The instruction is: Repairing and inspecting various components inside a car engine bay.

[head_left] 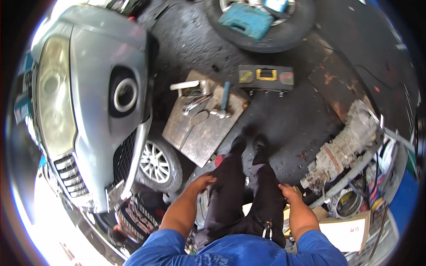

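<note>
My left hand [204, 181] is closed at the outer side of my left thigh, its fingers pinching the cloth of the dark trousers [226, 190]. My right hand [288, 193] is curled against the right trouser leg, fingertips on the fabric. Ahead of my feet a worn wooden board [202, 144] lies on the floor. On it are a hammer [225, 96] with a blue handle, several wrenches [194, 104], and a flat round-ended piece [199, 117]. A white bracket-like part [185, 85] sits at its far left corner.
A silver car front [106, 57] and a wheel [155, 166] stand at left. Beyond the board are a black toolbox [266, 79] and a large tyre [284, 37] bearing a teal case [246, 21]. At right are a gearbox [341, 146] and a cardboard box [346, 232].
</note>
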`<state>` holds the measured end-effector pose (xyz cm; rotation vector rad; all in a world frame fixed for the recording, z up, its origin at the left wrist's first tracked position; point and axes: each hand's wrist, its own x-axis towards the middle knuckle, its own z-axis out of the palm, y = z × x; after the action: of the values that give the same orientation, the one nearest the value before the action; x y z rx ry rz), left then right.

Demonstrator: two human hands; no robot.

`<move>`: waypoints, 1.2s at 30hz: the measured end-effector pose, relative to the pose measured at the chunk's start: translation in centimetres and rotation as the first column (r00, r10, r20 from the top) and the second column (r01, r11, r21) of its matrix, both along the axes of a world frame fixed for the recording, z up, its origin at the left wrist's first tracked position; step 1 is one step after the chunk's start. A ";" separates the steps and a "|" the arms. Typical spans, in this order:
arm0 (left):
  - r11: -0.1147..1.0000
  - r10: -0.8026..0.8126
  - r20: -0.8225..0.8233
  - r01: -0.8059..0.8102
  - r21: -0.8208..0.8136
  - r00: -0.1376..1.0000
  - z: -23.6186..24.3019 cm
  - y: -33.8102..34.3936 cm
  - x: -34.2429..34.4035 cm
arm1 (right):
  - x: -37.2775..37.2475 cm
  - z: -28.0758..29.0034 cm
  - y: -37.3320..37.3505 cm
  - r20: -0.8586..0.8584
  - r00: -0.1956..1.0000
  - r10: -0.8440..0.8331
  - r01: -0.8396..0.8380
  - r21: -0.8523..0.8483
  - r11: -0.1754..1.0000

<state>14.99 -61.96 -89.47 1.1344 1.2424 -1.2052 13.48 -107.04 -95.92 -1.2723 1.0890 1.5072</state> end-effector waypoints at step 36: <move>0.794 -0.568 -0.027 0.540 -0.280 0.822 -5.2 -18.0 28.6 | 21.3 -2.4 -21.3 -0.124 0.941 -0.313 0.311 -0.039 0.950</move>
<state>43.58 -79.96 -94.70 1.2887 0.8014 -1.8390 34.75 -128.32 -98.31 -0.9692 1.3239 1.3522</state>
